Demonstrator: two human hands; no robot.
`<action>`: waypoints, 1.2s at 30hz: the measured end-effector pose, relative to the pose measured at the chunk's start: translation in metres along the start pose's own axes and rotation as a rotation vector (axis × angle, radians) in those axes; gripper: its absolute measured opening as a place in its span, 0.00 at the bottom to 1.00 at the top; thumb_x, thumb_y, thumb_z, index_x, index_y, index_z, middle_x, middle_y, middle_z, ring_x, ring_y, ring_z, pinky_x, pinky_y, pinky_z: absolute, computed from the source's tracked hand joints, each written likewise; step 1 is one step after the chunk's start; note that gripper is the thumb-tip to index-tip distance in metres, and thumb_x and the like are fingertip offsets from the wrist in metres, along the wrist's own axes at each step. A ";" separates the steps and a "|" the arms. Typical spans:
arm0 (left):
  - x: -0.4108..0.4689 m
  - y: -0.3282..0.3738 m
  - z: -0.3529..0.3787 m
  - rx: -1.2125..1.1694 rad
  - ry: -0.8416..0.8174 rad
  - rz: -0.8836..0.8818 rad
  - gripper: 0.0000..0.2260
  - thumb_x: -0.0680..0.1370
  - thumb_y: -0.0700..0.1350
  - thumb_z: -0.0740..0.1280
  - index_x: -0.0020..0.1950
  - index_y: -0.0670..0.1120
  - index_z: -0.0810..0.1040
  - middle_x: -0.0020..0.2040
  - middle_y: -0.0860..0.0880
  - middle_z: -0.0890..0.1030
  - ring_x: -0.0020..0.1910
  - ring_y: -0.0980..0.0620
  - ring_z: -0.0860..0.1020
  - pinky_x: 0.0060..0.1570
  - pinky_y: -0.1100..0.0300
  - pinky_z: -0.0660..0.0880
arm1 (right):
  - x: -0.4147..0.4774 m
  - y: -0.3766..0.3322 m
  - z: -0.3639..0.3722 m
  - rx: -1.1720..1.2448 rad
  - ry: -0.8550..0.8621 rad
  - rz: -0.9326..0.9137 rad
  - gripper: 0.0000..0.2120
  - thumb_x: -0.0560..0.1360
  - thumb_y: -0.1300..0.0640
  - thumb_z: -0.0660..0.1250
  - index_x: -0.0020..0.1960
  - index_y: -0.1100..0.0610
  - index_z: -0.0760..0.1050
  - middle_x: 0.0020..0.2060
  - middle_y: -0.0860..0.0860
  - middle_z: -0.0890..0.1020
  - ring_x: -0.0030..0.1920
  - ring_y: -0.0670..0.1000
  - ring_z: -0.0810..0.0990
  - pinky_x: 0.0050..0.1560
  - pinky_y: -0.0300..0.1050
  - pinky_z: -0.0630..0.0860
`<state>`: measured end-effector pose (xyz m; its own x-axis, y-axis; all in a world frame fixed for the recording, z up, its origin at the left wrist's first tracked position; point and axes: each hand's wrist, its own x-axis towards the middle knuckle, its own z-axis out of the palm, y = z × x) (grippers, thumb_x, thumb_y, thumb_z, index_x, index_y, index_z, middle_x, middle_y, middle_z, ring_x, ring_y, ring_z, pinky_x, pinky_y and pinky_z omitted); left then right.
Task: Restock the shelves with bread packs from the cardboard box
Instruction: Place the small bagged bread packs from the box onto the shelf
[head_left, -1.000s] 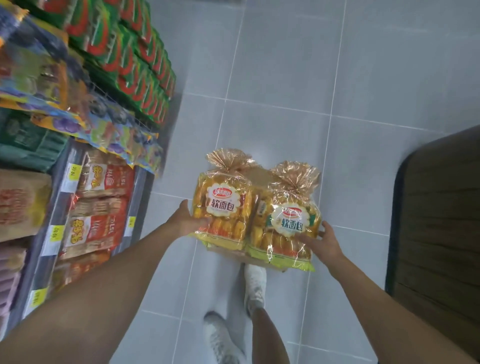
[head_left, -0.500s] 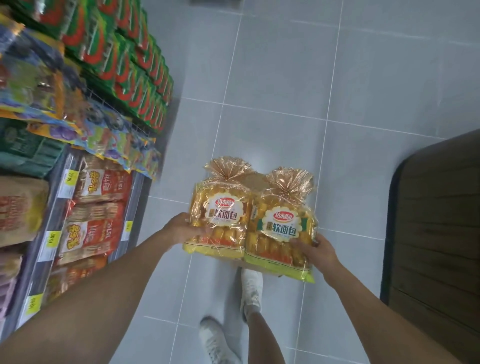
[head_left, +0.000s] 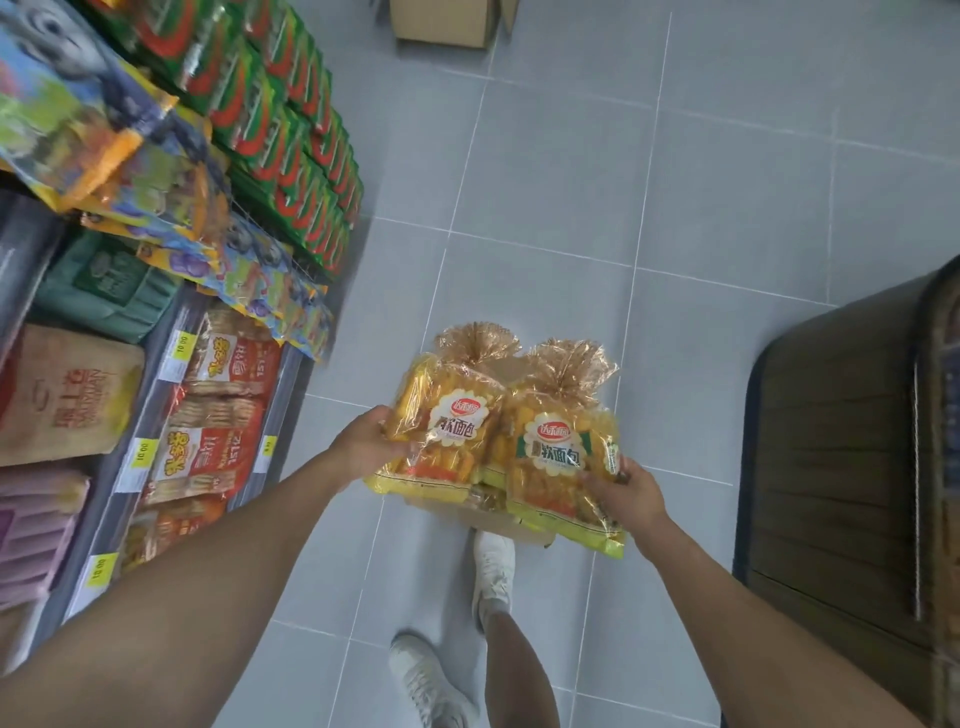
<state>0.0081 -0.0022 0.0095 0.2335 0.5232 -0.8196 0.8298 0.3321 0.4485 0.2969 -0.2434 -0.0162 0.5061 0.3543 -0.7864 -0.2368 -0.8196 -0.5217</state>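
Over the grey tiled floor (head_left: 571, 182) of a shop aisle, the left hand (head_left: 363, 447) grips the left bread pack (head_left: 447, 431) and the right hand (head_left: 631, 493) pinches the right bread pack (head_left: 561, 462). The packs lie touching on a cardboard piece (head_left: 493, 517). Stocked shelves (head_left: 171, 374) stand at left, a dark counter (head_left: 841, 467) at right.

We are in a shop. On one side we see long shelves (head_left: 290, 379) packed with bright snack bags (head_left: 104, 130), green packs (head_left: 291, 135) in neat rows and biscuit packs (head_left: 218, 447), and little yellow price tags (head_left: 185, 345) stick on the shelf edges. A wide grey tile floor (head_left: 571, 208) runs beside the shelves like a walkway.
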 end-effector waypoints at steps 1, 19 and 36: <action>-0.009 0.000 -0.003 -0.016 0.006 0.021 0.17 0.71 0.50 0.79 0.54 0.53 0.76 0.50 0.51 0.81 0.47 0.52 0.80 0.44 0.57 0.77 | -0.008 -0.002 -0.001 0.004 0.014 -0.017 0.15 0.70 0.51 0.80 0.55 0.49 0.81 0.46 0.48 0.87 0.47 0.52 0.86 0.50 0.49 0.82; -0.249 -0.042 -0.122 -0.244 0.258 0.412 0.43 0.68 0.60 0.79 0.78 0.51 0.65 0.73 0.52 0.71 0.70 0.48 0.73 0.69 0.48 0.72 | -0.232 -0.092 0.030 0.075 0.011 -0.508 0.14 0.74 0.53 0.77 0.57 0.52 0.78 0.48 0.51 0.85 0.45 0.51 0.84 0.40 0.45 0.77; -0.491 -0.211 -0.225 -0.577 0.714 0.550 0.26 0.71 0.49 0.79 0.66 0.52 0.74 0.62 0.52 0.82 0.58 0.52 0.83 0.60 0.47 0.80 | -0.412 -0.209 0.169 -0.170 -0.224 -0.954 0.54 0.61 0.28 0.75 0.78 0.56 0.65 0.62 0.58 0.80 0.60 0.61 0.80 0.60 0.62 0.77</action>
<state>-0.3954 -0.1528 0.3980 -0.0034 0.9903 -0.1390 0.2926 0.1339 0.9468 -0.0020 -0.1422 0.3611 0.2505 0.9612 -0.1158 0.3188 -0.1949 -0.9276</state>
